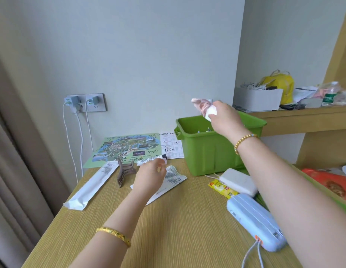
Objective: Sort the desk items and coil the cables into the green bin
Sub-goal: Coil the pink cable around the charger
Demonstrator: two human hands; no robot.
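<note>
The green bin [210, 151] stands at the back of the wooden desk. My right hand [225, 118] is raised above its open top and grips a small bundle of pink and white items [204, 107]. My left hand [150, 176] hovers low over a printed paper sachet [173, 177], fingers loosely curled, holding nothing I can make out. A white power bank [239, 180] with a thin cable lies in front of the bin. A pale blue power bank [253, 217] with a grey cable loop [253, 254] lies by my right forearm.
A long white packet [92, 185], a brown hair claw [125, 171], a small white tube [148, 159], a colourful map [127, 147] and a yellow sachet [221, 187] lie on the desk. Chargers with white cables hang from the wall socket [85, 103]. A cluttered shelf [303, 113] is behind the bin.
</note>
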